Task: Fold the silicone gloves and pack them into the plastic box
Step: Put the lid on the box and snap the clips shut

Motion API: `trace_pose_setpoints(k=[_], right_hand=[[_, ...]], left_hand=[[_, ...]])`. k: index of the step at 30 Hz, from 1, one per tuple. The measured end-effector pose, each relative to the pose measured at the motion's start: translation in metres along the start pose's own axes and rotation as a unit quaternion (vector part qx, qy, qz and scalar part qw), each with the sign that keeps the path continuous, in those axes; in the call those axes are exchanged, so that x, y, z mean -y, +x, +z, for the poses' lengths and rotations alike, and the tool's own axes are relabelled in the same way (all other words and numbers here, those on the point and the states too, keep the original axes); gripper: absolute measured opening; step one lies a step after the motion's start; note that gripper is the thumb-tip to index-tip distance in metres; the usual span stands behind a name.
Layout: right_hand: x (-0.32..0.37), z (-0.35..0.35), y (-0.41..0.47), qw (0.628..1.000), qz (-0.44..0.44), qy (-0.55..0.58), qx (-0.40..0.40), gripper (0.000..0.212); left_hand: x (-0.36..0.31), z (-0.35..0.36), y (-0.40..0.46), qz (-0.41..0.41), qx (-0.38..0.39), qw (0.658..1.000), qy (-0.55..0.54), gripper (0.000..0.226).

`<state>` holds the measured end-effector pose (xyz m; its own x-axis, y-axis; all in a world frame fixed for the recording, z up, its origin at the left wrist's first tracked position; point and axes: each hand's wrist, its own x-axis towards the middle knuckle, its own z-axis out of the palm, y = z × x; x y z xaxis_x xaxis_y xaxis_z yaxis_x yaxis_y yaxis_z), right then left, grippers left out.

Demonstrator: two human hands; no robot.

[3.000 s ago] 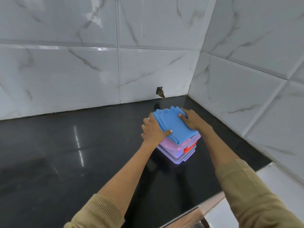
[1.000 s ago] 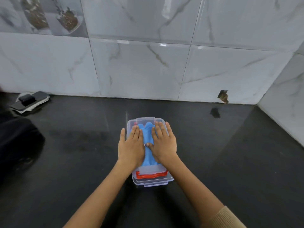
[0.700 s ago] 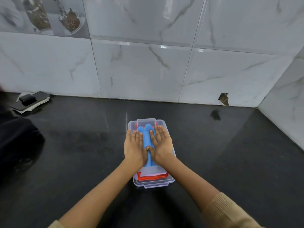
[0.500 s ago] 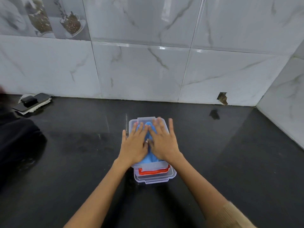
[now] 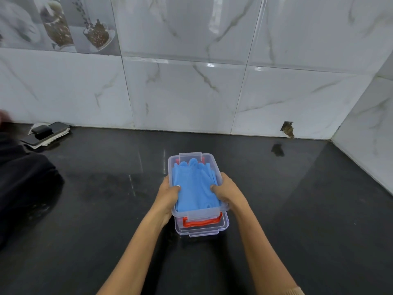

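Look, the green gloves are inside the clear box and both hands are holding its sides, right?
Not quite: the gloves are blue, not green. The head view shows them inside the clear box, with the left hand and right hand holding its sides.

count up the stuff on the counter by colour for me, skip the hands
blue: 1, the folded silicone gloves bundle; separate gloves cannot be told apart
clear: 2, the plastic box and the lid under it
red: 1, the handle
black: 2, the phone and the small black item on it
total: 6
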<state>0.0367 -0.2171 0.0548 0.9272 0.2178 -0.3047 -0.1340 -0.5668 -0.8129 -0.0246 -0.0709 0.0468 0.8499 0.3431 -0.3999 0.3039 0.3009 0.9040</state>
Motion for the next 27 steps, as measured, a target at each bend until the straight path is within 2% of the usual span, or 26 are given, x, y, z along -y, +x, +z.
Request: trace_pose_setpoints(k=[4,7,10,12,16,21,27], right_hand=[[0.011,-0.002,-0.007,0.999,-0.016,0.044,0.009,0.02],[0.028,-0.006,-0.011,0.997,-0.052,0.062,0.003,0.028],[0.049,-0.001,-0.019,0.984,-0.075,0.159,0.039,0.028],[0.059,0.011,-0.024,0.973,-0.077,0.209,0.06,0.025],[0.062,0.057,-0.026,0.967,-0.063,0.231,0.088,0.028],[0.048,0.107,-0.023,0.957,-0.011,0.234,0.169,0.026],[0.036,0.103,-0.017,0.971,0.003,0.194,0.142,0.03]], left_hand=[[-0.009,-0.001,-0.009,-0.011,-0.003,0.999,-0.037,0.015],[-0.025,-0.009,-0.016,0.029,-0.009,0.999,-0.04,0.022],[-0.05,-0.027,-0.024,0.079,-0.02,0.996,-0.021,0.029],[-0.063,-0.045,-0.027,0.09,-0.031,0.995,0.001,0.026],[-0.062,-0.086,-0.026,0.052,-0.05,0.996,0.042,0.027],[-0.042,-0.125,-0.019,-0.009,-0.094,0.993,0.071,0.031],[-0.02,-0.12,-0.011,-0.04,-0.073,0.996,0.036,0.027]])
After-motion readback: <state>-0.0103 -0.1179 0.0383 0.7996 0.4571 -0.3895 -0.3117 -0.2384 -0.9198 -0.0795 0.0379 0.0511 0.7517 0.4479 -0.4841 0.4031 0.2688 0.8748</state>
